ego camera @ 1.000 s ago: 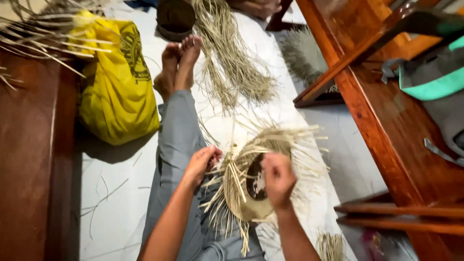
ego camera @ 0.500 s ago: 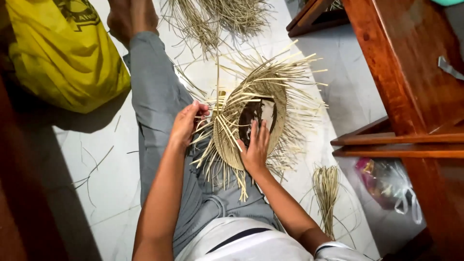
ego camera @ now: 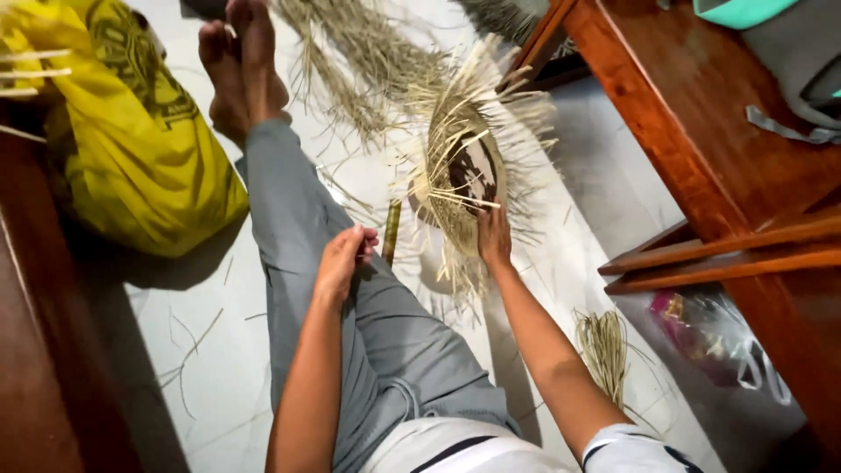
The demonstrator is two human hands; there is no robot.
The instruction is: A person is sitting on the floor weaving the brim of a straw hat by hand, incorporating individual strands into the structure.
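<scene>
Loose straw bundle (ego camera: 603, 350) on the floor by right arm. Left hand (ego camera: 343, 261) over the gray-trousered knee, fingers curled shut around a thin straw strip (ego camera: 392, 229). Right hand (ego camera: 494, 238) grips the lower rim of the half-woven straw hat (ego camera: 462, 175), held upright over the white tile floor (ego camera: 219, 368). Yellow bag (ego camera: 131, 140) far left; more straw (ego camera: 368, 61) by the feet.

Bare floor (ego camera: 201, 350) lies open left of the left hand (ego camera: 343, 259). Beyond it a yellow bag (ego camera: 140, 158) blocks the way. Right of the right hand (ego camera: 494, 238), a wooden frame (ego camera: 701, 131) closes the side. Ahead, the woven piece (ego camera: 464, 166) bristles with loose strands; a straw bundle (ego camera: 603, 343) lies near the right forearm.
</scene>
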